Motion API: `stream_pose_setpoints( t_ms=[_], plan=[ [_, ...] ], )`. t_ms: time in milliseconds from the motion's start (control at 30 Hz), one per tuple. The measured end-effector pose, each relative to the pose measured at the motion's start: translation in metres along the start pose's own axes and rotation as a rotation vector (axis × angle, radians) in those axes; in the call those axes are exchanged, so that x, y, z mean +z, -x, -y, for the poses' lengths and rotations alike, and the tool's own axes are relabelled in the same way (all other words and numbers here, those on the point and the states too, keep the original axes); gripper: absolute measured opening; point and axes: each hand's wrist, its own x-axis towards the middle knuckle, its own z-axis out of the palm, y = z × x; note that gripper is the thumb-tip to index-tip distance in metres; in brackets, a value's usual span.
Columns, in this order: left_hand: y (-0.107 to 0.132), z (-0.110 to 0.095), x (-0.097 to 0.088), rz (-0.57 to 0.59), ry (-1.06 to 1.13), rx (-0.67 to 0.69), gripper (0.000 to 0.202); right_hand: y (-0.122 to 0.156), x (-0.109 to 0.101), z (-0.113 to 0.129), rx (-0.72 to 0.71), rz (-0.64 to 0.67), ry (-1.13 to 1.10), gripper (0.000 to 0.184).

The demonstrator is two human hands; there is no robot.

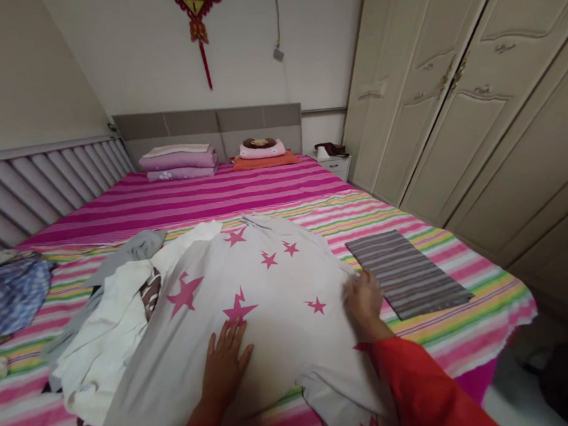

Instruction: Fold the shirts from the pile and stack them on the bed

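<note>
A light grey garment printed with pink stars lies spread over the bed in front of me; it looks like a top, but its exact kind is unclear. My left hand rests flat on it, fingers spread, just below a large star. At the garment's right edge, my right hand is slightly blurred, with its fingers closed on the fabric. The lower right part of the cloth is bunched, with striped bedding showing beside it. Right of my right hand lies a folded grey striped cloth.
White clothing and grey clothing are heaped to the left, partly under the star-print garment. Farther left is a blue checked cloth. Folded purple bedding sits near the headboard. Wardrobes stand along the right.
</note>
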Motion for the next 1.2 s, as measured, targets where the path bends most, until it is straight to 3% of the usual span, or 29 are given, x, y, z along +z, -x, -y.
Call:
stream_pose_setpoints(
  t_ms=[100,167,200,300,467,533,600,667,733,833,900,967,1033,1100,1200],
  plan=[
    [0.000,-0.001,0.001,-0.020,0.002,-0.009,0.050,0.074,0.041,0.041,-0.521,0.041,-0.204,0.049],
    [0.000,-0.003,0.001,-0.021,-0.006,-0.010,0.050,0.117,0.068,0.060,-0.865,0.223,-0.209,0.053],
    [0.000,-0.004,0.001,-0.021,-0.011,-0.009,0.050,0.130,0.077,0.064,-0.935,0.282,-0.189,0.053],
    [0.006,-0.001,-0.003,-0.025,-0.028,-0.015,0.048,0.124,0.078,0.047,-0.827,0.321,-0.087,0.051],
    [0.022,0.011,-0.006,-0.036,-0.040,-0.103,0.047,0.034,0.036,-0.023,-0.486,0.254,0.147,0.052],
    [0.024,0.005,0.001,-0.072,-0.048,-0.221,0.048,0.012,0.026,-0.035,-0.378,0.246,0.236,0.054],
    [0.020,-0.013,0.012,-0.108,-0.040,-0.301,0.050,0.006,0.027,-0.033,-0.320,0.204,0.293,0.055],
    [0.011,-0.040,0.026,-0.105,0.017,-0.218,0.051,0.011,0.037,-0.023,-0.334,0.150,0.280,0.056],
    [-0.001,-0.064,0.036,-0.043,0.127,0.013,0.055,0.018,0.050,-0.014,-0.382,0.118,0.223,0.057],
    [-0.023,-0.071,0.038,0.076,0.272,0.214,0.061,0.024,0.066,-0.013,-0.410,0.106,0.179,0.059],
    [-0.041,-0.049,0.028,0.113,0.333,0.152,0.055,0.023,0.072,-0.019,-0.413,0.093,0.172,0.059],
    [-0.063,-0.010,0.011,0.091,0.419,-0.007,0.045,0.020,0.075,-0.026,-0.428,0.073,0.153,0.060],
    [-0.089,0.036,-0.009,-0.021,0.581,-0.248,0.038,0.018,0.078,-0.032,-0.446,0.052,0.134,0.062],
    [-0.117,0.083,-0.028,-0.199,0.778,-0.576,0.032,0.016,0.082,-0.037,-0.465,0.028,0.122,0.064],
    [-0.157,0.140,-0.047,-0.272,0.838,-0.816,0.038,0.014,0.087,-0.043,-0.490,-0.015,0.126,0.063]
  ],
)
